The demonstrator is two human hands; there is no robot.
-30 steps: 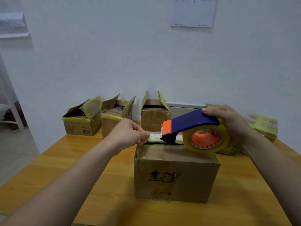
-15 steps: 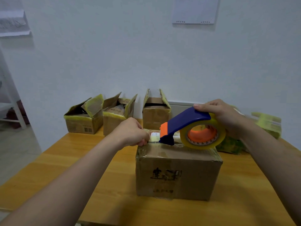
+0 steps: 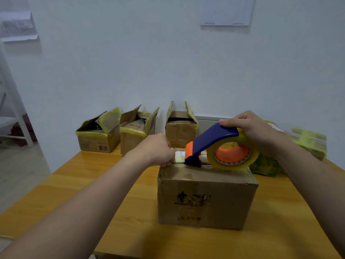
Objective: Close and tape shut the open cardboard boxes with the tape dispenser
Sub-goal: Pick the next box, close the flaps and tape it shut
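Centre frame: the closed box point(image 3: 205, 197) stands on the table point(image 3: 74, 184); the left hand point(image 3: 156, 150) pinches the tape end point(image 3: 180, 157) at its top left edge, and the right hand point(image 3: 250, 126) curls round the dispenser point(image 3: 214, 141), whose nose rests on the lid seam. The strip appears barely begun, so this box is shut but unsealed. Three open boxes point(image 3: 99, 141), mid-left behind, await closing and taping.
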